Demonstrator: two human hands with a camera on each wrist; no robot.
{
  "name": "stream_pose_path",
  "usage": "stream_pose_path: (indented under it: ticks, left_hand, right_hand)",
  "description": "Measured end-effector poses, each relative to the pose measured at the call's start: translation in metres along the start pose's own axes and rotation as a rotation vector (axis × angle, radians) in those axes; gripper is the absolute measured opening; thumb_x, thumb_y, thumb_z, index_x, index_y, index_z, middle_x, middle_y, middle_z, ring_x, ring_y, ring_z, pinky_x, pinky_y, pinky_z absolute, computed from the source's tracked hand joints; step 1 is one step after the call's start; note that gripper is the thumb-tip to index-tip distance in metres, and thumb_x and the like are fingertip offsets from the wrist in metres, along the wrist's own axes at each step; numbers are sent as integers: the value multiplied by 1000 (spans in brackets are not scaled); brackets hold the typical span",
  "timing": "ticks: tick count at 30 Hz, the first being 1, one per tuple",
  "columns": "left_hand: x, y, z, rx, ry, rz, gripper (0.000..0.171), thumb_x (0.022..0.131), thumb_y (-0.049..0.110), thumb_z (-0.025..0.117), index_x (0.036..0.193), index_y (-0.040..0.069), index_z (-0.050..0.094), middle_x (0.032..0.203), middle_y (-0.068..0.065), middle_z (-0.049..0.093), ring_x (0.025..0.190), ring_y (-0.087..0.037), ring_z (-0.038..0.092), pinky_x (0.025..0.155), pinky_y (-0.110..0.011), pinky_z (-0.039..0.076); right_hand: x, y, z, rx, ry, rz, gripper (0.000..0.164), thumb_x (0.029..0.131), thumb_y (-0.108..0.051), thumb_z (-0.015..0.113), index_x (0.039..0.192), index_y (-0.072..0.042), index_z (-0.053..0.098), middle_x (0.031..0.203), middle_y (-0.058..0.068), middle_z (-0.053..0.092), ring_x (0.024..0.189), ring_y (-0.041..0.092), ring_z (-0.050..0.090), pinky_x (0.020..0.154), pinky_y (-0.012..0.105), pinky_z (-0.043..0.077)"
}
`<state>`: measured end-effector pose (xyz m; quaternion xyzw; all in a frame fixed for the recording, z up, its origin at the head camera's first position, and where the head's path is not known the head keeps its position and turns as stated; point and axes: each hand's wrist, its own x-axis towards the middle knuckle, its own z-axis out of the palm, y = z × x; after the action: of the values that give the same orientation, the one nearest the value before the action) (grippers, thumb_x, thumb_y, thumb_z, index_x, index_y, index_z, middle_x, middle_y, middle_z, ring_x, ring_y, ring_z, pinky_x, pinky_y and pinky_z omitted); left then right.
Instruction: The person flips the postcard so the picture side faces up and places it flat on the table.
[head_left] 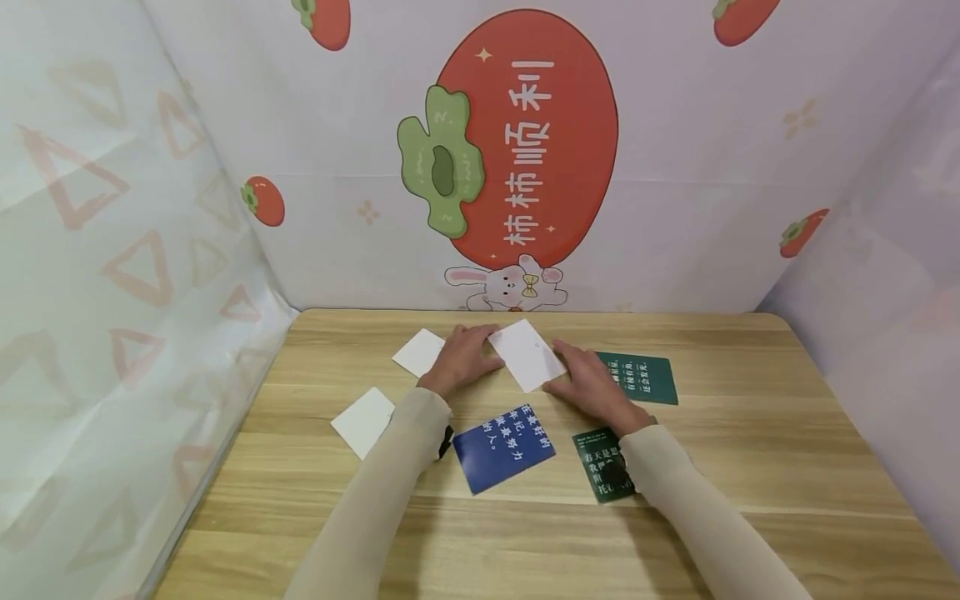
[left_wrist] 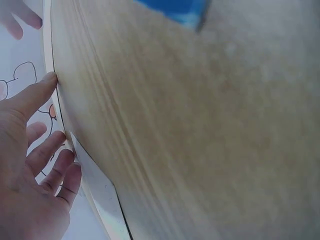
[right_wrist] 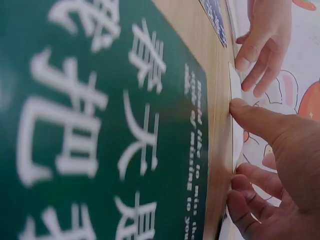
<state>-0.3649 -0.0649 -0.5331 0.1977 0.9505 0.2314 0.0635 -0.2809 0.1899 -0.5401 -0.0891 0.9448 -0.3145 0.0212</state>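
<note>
A white card [head_left: 527,355] lies on the wooden table between the two hands. My left hand [head_left: 467,358] is at its left, fingertips near the upper left corner and thumb apart from the index finger. At its right corner is my right hand [head_left: 588,383], the thumb and index finger on either side of that corner. In the right wrist view, the right thumb [right_wrist: 242,107] touches the card's edge with loosely bent fingers. Below lies a blue card [head_left: 504,448] with white characters. A dark green card [head_left: 600,454] is partly hidden under the right forearm.
Two more white cards lie at the left: a far white card [head_left: 418,352], partly behind the left hand, and a nearer white card [head_left: 363,422]. Another green card [head_left: 648,379] lies beyond the right hand. A printed cloth [head_left: 675,233] stands behind the wooden table [head_left: 787,467].
</note>
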Motion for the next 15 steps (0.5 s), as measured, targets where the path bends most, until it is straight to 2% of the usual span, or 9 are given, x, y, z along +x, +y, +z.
stream_pose_path:
  ticks: [9, 15]
  left_hand:
    - [0, 5, 1, -16, 25, 0, 70, 99, 34, 82, 160, 15, 55, 158, -8, 61, 135, -31, 52, 117, -47, 45]
    - [3, 8, 0, -75, 14, -43, 69, 100, 30, 81, 161, 15, 53, 153, -9, 64, 140, -31, 51, 121, -46, 44]
  right_hand:
    - [-1, -2, 9, 4, 28, 7, 78, 104, -30, 76, 169, -7, 38, 165, 19, 52, 142, 40, 53, 119, 60, 45]
    - [-2, -3, 10, -14, 49, -24, 72, 105, -29, 75, 166, -8, 44, 163, 18, 54, 136, 38, 54, 114, 57, 48]
